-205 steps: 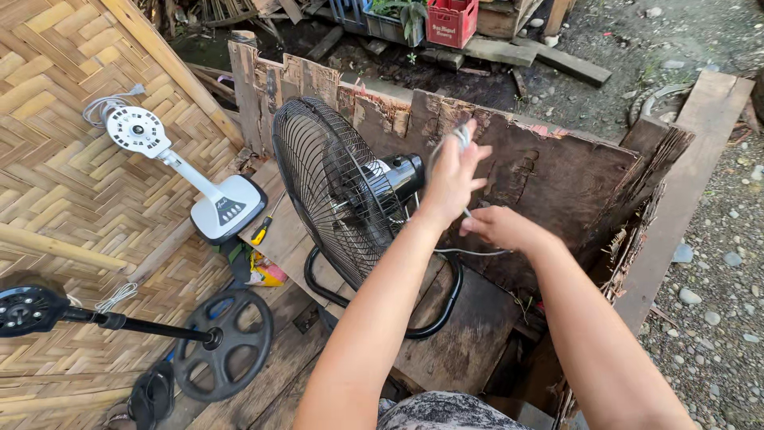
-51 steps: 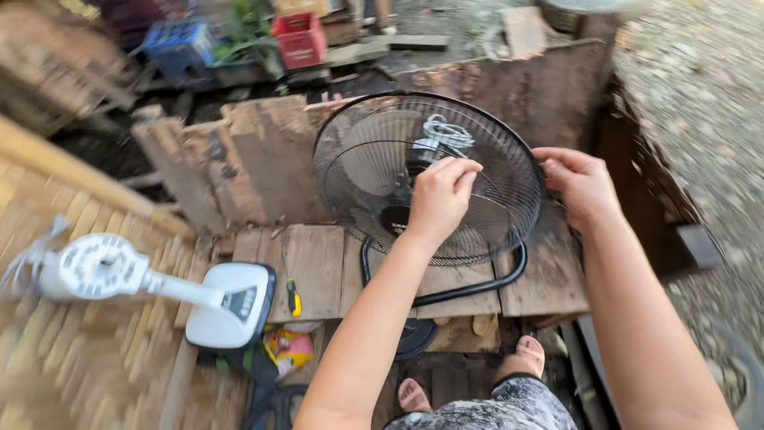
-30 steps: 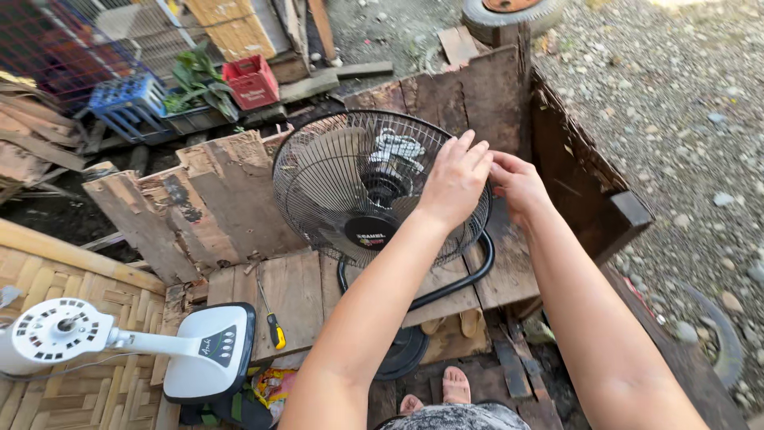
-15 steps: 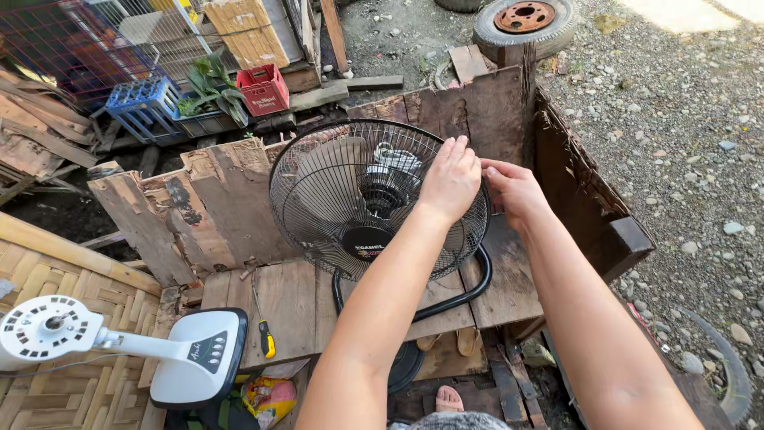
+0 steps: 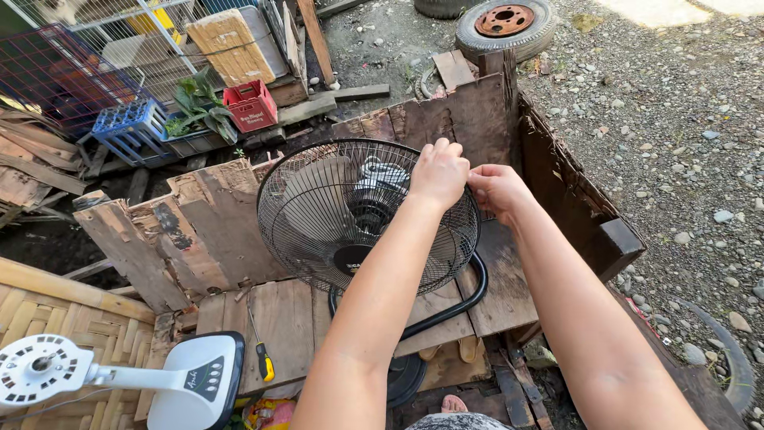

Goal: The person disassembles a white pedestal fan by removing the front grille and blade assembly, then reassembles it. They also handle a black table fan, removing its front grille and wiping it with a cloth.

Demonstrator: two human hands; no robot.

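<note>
Now closer together: left hand [image 5: 439, 171] and right hand [image 5: 495, 187] pinching the upper right rim of the black fan [image 5: 358, 219] (standing on weathered planks [image 5: 278, 318]), unmoved since earlier.

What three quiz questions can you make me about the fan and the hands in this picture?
1. True or false: both hands touch the black fan's wire grille.
2. Which tool lies on the wooden boards left of the fan's base? A hammer, B yellow-handled screwdriver, C saw.
3. Fill in: the red crate stands beside a green ____.

Key
1. True: the left hand and the right hand sit together at the grille's upper right rim.
2. B.
3. Plant.
</note>
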